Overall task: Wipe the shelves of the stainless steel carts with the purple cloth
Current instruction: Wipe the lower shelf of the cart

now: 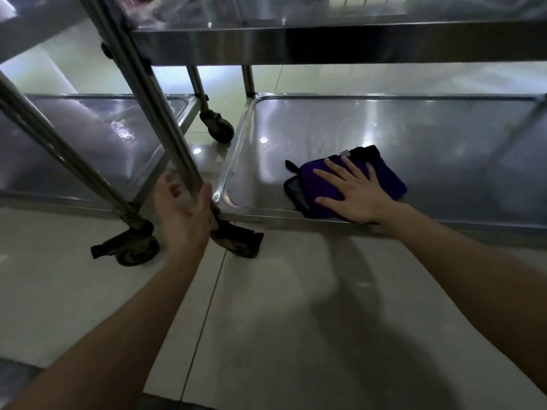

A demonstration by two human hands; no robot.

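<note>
The left grip (183, 217) curls round the post (159, 113), likely to steady the cart. On the right cart's bottom shelf (310, 125), near its front edge, the right grip (358, 196) lies flat with fingers straight, pressing the cloth (393, 182) down to wipe.

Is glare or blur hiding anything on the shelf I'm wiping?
Head view: dim, with small glare spots on the bottom shelf near the purple cloth; head view bows rails at its edges; left hand, gripping the cart post, is slightly blurred; right hand looks sharp.
</note>
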